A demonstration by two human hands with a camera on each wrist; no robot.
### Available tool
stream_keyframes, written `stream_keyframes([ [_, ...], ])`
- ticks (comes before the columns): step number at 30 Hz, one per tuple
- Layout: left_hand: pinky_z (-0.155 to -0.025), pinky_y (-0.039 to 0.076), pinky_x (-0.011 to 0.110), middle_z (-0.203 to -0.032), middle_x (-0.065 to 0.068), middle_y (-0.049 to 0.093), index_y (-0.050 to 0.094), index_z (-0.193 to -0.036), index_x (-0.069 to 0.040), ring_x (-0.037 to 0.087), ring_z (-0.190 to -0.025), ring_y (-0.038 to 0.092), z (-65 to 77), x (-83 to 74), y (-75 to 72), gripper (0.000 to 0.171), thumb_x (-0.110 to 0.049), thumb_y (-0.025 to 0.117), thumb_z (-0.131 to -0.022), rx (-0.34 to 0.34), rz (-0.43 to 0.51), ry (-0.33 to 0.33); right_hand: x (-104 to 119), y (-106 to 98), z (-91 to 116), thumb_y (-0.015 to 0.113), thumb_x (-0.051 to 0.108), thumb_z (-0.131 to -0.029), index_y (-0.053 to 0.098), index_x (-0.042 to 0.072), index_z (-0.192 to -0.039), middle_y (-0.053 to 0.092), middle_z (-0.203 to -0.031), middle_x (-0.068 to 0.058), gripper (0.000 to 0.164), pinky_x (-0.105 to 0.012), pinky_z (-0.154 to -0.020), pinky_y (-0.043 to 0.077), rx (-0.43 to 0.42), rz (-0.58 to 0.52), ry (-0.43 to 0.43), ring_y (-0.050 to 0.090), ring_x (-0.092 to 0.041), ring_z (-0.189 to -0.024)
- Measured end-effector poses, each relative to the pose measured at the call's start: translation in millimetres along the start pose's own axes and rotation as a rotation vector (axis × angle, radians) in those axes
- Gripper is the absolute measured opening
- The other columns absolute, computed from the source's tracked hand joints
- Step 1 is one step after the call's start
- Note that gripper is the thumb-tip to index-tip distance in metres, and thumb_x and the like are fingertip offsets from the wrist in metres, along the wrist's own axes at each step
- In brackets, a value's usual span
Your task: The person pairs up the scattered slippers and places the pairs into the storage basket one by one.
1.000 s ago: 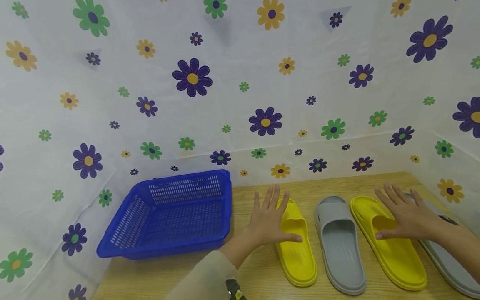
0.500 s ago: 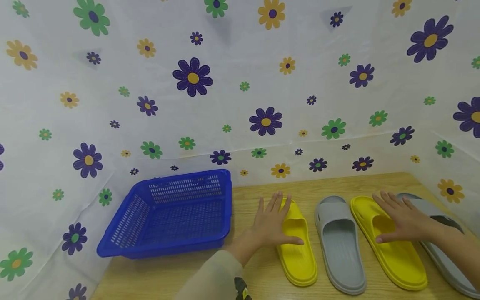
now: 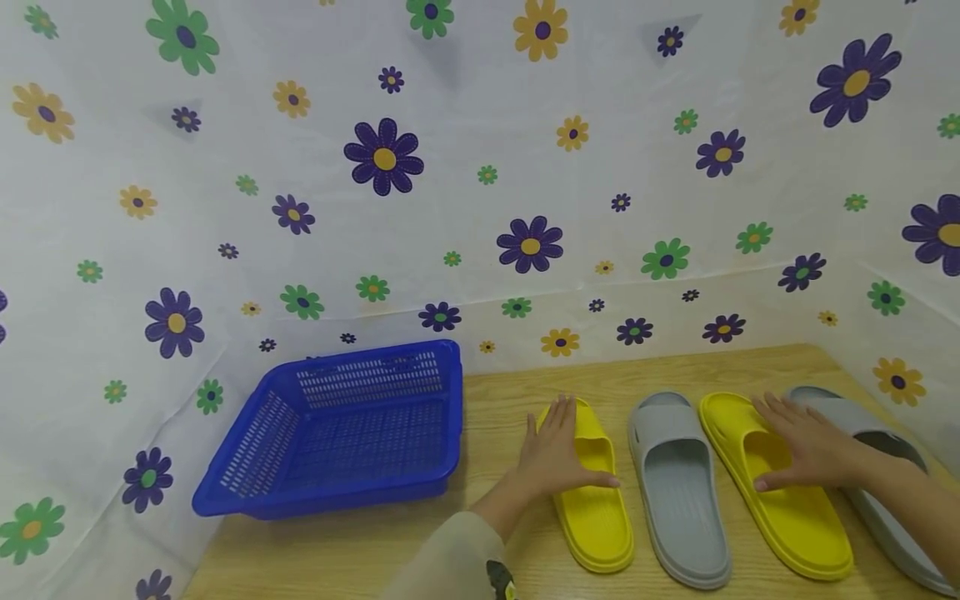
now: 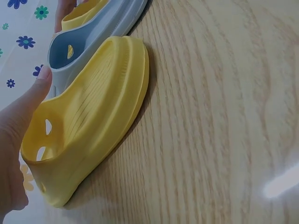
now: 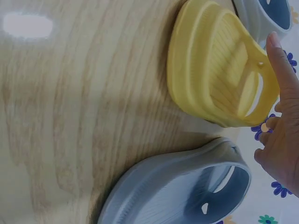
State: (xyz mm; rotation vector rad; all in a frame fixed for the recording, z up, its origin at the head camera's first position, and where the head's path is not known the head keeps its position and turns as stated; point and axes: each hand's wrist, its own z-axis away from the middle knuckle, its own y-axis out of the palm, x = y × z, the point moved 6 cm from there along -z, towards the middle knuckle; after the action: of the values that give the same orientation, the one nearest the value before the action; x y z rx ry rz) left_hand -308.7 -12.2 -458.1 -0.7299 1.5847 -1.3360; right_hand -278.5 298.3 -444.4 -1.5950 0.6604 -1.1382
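Note:
Four-finger spread and thumb out, my left hand (image 3: 553,458) hovers over the left yellow slipper (image 3: 596,521), covering part of its strap. In the left wrist view the thumb stretches above that slipper's (image 4: 100,93) opening. My right hand (image 3: 813,446) hangs over the strap of the other yellow slipper (image 3: 802,529), its fingers extended. The right wrist view has this slipper (image 5: 201,65) near the thumb, with no grip on it. Between the yellow ones lies a grey slipper (image 3: 682,500). A second grey slipper (image 3: 892,521) lies at far right, partly behind my right arm.
A blue plastic basket (image 3: 360,492) with slotted sides stands on the left of the wooden table (image 3: 510,396). A white flower-patterned sheet (image 3: 465,208) hangs behind the table and along both sides.
My left hand has moved slightly right and lower toward the left yellow slipper. The right hand has lowered a little over the other yellow one. The slippers and basket have stayed put.

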Motion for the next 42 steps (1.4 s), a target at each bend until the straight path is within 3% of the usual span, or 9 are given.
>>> stream_keyframes([
  [7, -0.117, 0.008, 0.049, -0.158, 0.013, 0.008, 0.009, -0.152, -0.004, 0.025, -0.146, 0.010, -4.3, 0.7, 6.3, 0.129, -0.067, 0.075, -0.061, -0.001, 0.207, -0.056, -2.2, 2.6, -0.4, 0.078, 0.047, -0.068, 0.033, -0.018, -0.134, 0.029, -0.138, -0.043, 0.102, -0.070, -0.098, 0.023, -0.033, 0.036, -0.036, 0.028, -0.059, -0.124],
  [10, -0.117, 0.009, 0.045, -0.158, 0.014, 0.007, 0.008, -0.152, -0.003, 0.024, -0.146, 0.007, -5.5, 0.1, 9.9, 0.129, -0.066, 0.076, -0.062, 0.021, 0.244, -0.074, -1.1, 5.1, -2.5, 0.078, 0.048, -0.068, 0.036, -0.020, -0.131, 0.031, -0.137, -0.043, 0.101, -0.068, -0.098, 0.026, -0.038, 0.050, -0.045, 0.031, -0.059, -0.123],
  [19, -0.116, 0.012, 0.046, -0.157, 0.019, 0.010, 0.014, -0.150, 0.001, 0.027, -0.146, 0.009, -5.9, 0.3, 15.0, 0.128, -0.067, 0.075, -0.061, 0.008, 0.202, -0.101, -5.2, 16.4, -9.6, 0.080, 0.037, -0.070, 0.020, -0.022, -0.135, 0.016, -0.139, -0.048, 0.107, -0.072, -0.100, 0.015, 0.009, -0.146, 0.034, 0.019, -0.063, -0.126],
  [27, -0.115, 0.016, 0.049, -0.155, 0.019, 0.018, 0.021, -0.149, 0.001, 0.029, -0.144, 0.015, -7.5, -0.9, 15.5, 0.124, -0.070, 0.073, -0.061, -0.052, 0.114, -0.075, -6.5, 19.5, -16.3, 0.085, 0.035, -0.064, 0.023, -0.022, -0.135, 0.016, -0.140, -0.048, 0.110, -0.072, -0.098, 0.021, 0.008, -0.189, 0.044, 0.020, -0.064, -0.125],
  [33, -0.116, 0.015, 0.045, -0.156, 0.015, 0.017, 0.025, -0.149, -0.007, 0.027, -0.145, 0.015, -8.9, 1.3, 16.3, 0.120, -0.073, 0.071, -0.061, -0.020, 0.068, -0.081, -6.3, 20.0, -21.8, 0.087, 0.033, -0.062, 0.027, -0.019, -0.136, 0.017, -0.138, -0.048, 0.109, -0.074, -0.095, 0.023, 0.020, -0.194, 0.040, 0.022, -0.065, -0.123],
  [42, -0.116, 0.014, 0.047, -0.157, 0.017, 0.015, 0.023, -0.150, -0.007, 0.030, -0.145, 0.013, -15.2, 1.6, 18.5, 0.120, -0.071, 0.073, -0.061, 0.039, 0.069, -0.064, -4.5, 18.7, -25.7, 0.087, 0.031, -0.061, 0.023, -0.023, -0.134, 0.017, -0.138, -0.049, 0.111, -0.074, -0.096, 0.020, 0.053, -0.217, 0.033, 0.020, -0.064, -0.123],
])
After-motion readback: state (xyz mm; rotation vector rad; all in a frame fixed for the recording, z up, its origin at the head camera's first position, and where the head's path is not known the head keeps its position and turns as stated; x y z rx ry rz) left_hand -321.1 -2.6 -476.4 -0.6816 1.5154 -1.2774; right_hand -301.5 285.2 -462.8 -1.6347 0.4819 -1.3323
